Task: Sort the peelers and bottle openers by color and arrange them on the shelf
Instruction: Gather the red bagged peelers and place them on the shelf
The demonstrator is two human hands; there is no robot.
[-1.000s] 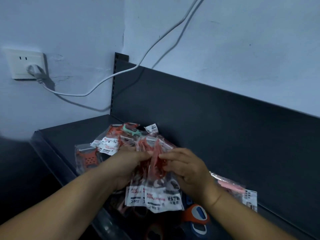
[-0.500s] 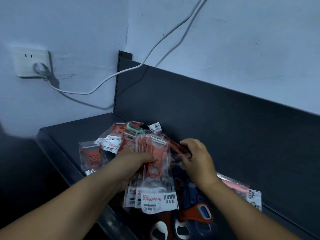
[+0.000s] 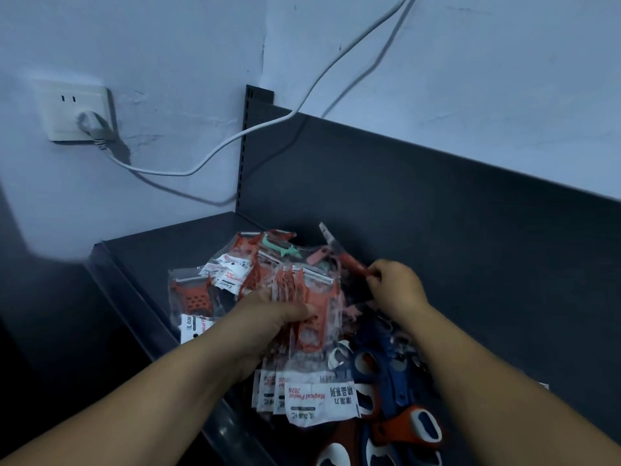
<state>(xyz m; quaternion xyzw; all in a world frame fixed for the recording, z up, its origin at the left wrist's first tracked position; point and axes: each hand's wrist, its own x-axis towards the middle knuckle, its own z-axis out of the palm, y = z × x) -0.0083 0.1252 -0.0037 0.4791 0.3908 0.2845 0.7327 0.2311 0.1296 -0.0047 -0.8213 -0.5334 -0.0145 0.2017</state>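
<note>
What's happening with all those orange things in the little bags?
A person is sorting packaged peelers on a dark shelf. The left hand grips a fanned bunch of orange peeler packs, while the right hand pinches one more red-orange pack from the pile behind. Blue and orange bottle openers lie heaped nearby, not yet sorted.
</note>
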